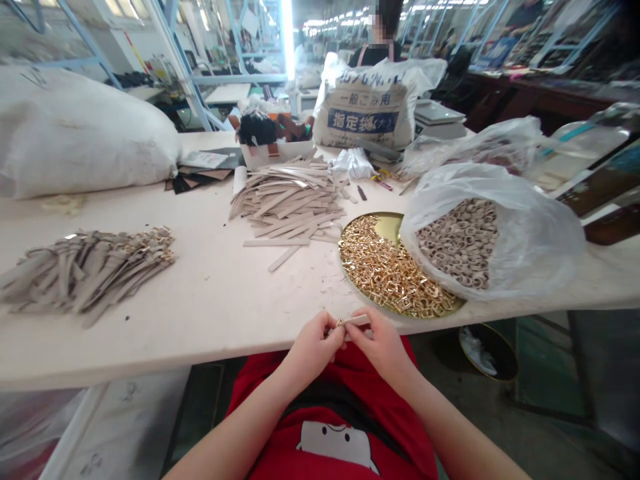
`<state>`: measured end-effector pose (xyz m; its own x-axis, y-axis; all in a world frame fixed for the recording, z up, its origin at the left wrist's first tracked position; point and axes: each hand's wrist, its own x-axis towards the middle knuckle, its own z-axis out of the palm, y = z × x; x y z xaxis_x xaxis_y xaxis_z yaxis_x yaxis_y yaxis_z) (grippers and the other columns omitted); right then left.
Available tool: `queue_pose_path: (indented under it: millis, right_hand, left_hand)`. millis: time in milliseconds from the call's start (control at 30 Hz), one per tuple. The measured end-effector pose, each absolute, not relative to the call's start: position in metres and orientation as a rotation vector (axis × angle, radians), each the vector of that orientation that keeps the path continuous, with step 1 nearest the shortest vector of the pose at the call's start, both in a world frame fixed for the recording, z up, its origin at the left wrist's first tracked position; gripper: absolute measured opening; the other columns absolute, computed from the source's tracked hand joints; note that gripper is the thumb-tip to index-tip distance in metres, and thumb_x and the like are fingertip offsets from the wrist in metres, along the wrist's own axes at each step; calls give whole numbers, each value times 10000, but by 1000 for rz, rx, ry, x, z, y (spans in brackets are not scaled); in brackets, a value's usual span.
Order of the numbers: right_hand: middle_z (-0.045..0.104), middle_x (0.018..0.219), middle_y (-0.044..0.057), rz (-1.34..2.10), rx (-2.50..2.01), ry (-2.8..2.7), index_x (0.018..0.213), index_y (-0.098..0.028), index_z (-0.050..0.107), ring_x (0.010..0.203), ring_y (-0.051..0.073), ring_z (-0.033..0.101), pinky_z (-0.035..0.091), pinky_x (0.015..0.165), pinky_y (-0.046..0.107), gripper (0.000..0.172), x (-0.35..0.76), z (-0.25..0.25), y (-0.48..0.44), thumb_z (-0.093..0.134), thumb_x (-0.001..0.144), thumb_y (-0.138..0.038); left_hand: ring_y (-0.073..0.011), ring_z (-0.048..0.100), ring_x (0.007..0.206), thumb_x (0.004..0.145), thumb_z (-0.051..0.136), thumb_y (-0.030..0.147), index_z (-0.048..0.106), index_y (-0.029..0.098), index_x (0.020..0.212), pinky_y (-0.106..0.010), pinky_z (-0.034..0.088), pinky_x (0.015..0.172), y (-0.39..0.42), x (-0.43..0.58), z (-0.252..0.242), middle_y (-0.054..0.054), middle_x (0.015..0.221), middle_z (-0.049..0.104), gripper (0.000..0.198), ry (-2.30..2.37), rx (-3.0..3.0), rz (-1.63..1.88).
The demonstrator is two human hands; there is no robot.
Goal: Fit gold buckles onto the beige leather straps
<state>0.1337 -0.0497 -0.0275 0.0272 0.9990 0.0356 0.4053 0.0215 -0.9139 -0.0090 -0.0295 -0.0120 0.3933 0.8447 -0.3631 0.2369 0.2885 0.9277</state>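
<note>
Cloth, red and printed with a white cartoon figure, covers the person's lap, and just above it the two hands meet before the table's near edge. Between them is a narrow beige leather-like strip, its long axis running roughly left to right and tipping slightly away at the right. The left hand pinches its left end, where a small gold-coloured metal buckle shows (fingers hide how it is threaded); the right hand grips the strip farther along.

Beyond the edge, the right hand is the nearer one to a round gold-coloured tray heaped with gold-coloured metal buckles. Its rim reaches close to the table edge, leaving only a thin margin there; the pale tabletop gives wider room ahead of and beyond the left hand, as far as a pile of buckled beige strips. Past the tray's right side sits a translucent plastic bag of beige ring-shaped loops; farther off, straight ahead, lies a loose stack of flat beige strips.
</note>
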Motion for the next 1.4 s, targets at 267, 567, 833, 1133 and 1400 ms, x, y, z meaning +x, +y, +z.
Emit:
queue_pose_path:
  millis: [267, 567, 833, 1133, 1400]
  right_hand:
    - [569, 707, -8, 1369, -1271, -1248, 738, -183, 533, 696, 138, 520, 422, 676, 271, 169, 140, -25, -34, 526, 789, -344]
    - [617, 794, 41, 673, -1761, -1500, 908, -175, 593, 727, 171, 549, 425, 671, 286, 255, 243, -16, 9, 458, 819, -371]
    - [606, 828, 102, 50, -2318, -1584, 776, -155, 632, 765, 215, 562, 390, 715, 314, 122, 354, -30, 68, 558, 709, -226]
    - [624, 843, 79, 200, -2079, -1476, 885, -160, 613, 800, 191, 563, 421, 729, 318, 226, 317, -7, 41, 450, 800, -291]
    - [576, 665, -15, 1583, -1107, -819, 806, -187, 626, 560, 81, 495, 445, 554, 238, 253, 172, 13, -23, 698, 640, -365]
  left_hand:
    - [-51, 390, 374, 726, 544, 408, 427, 171, 726, -180, 292, 401, -4, -8, -26, 60, 530, 514, 265, 1119, 1268, 514]
    - [-98, 411, 502, 797, 408, 418, 504, 177, 658, -210, 321, 513, 23, -2, -31, 36, 527, 489, 294, 1196, 1563, 439]
    - [-75, 335, 426, 800, 404, 479, 480, 182, 698, -193, 258, 435, 18, 9, -36, 56, 514, 452, 323, 1142, 1456, 415]
    - [-76, 364, 454, 798, 425, 466, 488, 176, 684, -191, 298, 475, -3, 10, -6, 53, 514, 476, 318, 1143, 1527, 519]
    - [-75, 384, 459, 797, 425, 433, 531, 169, 732, -189, 313, 482, -12, 14, 6, 43, 531, 499, 291, 1180, 1556, 699]
